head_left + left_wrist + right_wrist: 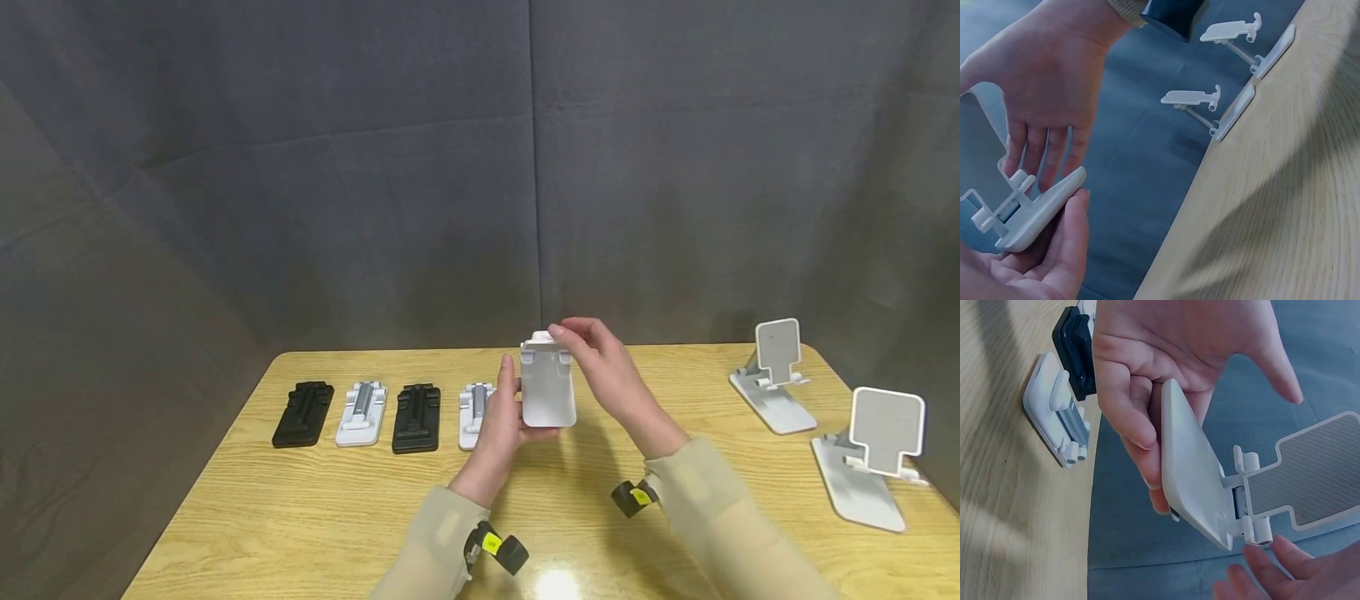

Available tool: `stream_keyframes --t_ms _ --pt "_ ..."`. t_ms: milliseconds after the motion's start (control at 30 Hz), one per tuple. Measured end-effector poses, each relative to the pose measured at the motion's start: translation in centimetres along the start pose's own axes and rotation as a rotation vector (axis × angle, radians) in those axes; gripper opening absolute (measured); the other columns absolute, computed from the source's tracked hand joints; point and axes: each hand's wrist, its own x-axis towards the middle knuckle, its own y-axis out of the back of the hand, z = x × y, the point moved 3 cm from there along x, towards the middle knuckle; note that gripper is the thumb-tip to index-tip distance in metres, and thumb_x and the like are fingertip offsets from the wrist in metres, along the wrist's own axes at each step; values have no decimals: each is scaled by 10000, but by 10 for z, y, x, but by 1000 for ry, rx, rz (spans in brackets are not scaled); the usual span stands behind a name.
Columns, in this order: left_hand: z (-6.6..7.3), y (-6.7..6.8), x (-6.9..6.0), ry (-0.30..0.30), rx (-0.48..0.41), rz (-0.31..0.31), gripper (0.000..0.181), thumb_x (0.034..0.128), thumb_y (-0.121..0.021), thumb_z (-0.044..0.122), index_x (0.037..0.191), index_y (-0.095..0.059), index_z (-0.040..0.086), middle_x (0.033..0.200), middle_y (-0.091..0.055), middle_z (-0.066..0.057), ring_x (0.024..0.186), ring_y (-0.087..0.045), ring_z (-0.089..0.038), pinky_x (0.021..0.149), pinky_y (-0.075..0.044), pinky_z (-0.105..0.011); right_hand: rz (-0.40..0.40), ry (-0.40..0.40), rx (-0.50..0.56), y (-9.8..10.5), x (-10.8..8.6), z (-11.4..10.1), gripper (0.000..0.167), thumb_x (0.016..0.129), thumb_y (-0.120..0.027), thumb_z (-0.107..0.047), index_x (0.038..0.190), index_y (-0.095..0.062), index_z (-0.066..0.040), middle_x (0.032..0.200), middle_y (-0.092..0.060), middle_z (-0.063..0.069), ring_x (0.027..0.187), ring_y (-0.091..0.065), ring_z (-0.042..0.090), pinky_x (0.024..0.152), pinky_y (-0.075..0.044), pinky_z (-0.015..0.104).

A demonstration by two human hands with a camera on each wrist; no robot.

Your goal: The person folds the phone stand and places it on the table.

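Note:
A white phone stand (548, 387) is held up over the table, its grey-padded plate (1310, 478) swung out from the base (1194, 462). My left hand (498, 421) grips the base from the side, its fingers behind it and its thumb pointing up. At the stand's upper end, my right hand (607, 367) pinches the plate's edge between thumb and fingers; that contact is partly cut off in the left wrist view. Two small hooks (1259, 531) show at the hinge beside the right fingertips.
Left on the wooden table (315, 517) lies a row of folded phone stands, black (303, 414) and white (362, 414) alternating. The left hand partly covers the nearest white one (474, 412). Two unfolded white stands (780, 358) (885, 433) stand at right. A dark curtain (420, 183) hangs behind.

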Motion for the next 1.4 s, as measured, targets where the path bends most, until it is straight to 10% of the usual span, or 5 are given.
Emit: stream_keyframes --t_ms 367,700,1400 --pt "6 6 -1 -13 10 -5 978 965 -224 795 1401 -504 -34 1136 -674 -227 1011 -697 -362 852 -592 -500 -144 -90 22 -5 -4 2 847 1006 -462 -612 1576 -290 -10 1590 -334 206 1426 -343 400 1126 -343 583" --pt "9 9 -1 -25 21 -20 920 971 -281 777 1416 -496 1 1211 -621 -220 1044 -679 -365 878 -576 -536 -254 -106 24 -10 -3 6 830 1012 -464 -570 1534 -330 61 1463 -477 242 1297 -474 390 1001 -447 539" --pt "10 11 -1 3 39 -15 596 1027 -412 477 1411 -500 30 1290 -585 -211 1071 -669 -346 866 -593 -466 -322 -159 20 -10 -8 23 868 945 -645 -545 1525 -367 38 1509 -459 212 1324 -480 355 1041 -445 526"
